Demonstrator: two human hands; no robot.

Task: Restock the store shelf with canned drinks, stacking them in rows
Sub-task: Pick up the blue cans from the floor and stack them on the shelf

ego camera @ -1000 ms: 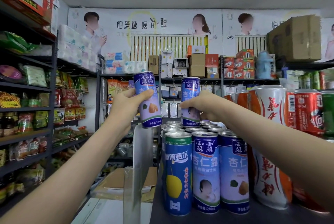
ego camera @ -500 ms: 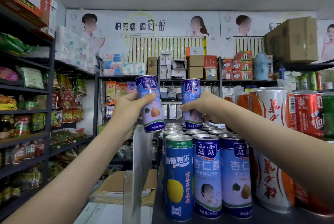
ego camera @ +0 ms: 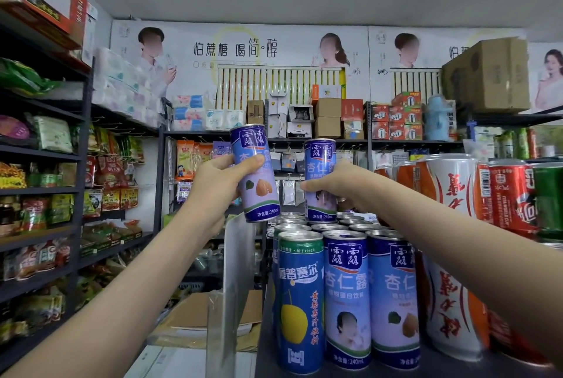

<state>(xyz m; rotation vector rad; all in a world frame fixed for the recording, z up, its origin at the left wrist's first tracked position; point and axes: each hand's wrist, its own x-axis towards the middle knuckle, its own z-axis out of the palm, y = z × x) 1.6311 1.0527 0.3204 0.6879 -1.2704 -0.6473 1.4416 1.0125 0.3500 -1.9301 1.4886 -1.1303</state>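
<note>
My left hand (ego camera: 217, 187) grips a blue almond-drink can (ego camera: 255, 173), tilted slightly and held in the air left of the shelf. My right hand (ego camera: 333, 184) grips a second blue can (ego camera: 320, 180), upright, its base resting on or just above the tops of the lower row of cans (ego camera: 327, 226). Three cans stand at the shelf's front: a lemon-drink can (ego camera: 300, 301) and two blue almond-drink cans (ego camera: 347, 298). The dark shelf board (ego camera: 396, 371) holds them.
Tall white-and-red cans (ego camera: 454, 255) and red cans (ego camera: 511, 198) stand to the right on the same shelf. A clear plastic divider (ego camera: 234, 280) rises at the shelf's left end. Snack racks (ego camera: 45, 194) line the aisle at left, and cardboard (ego camera: 195, 313) lies below.
Both hands with their cans have shifted slightly right and down. The right-hand can has come down to the tops of the lower row.
</note>
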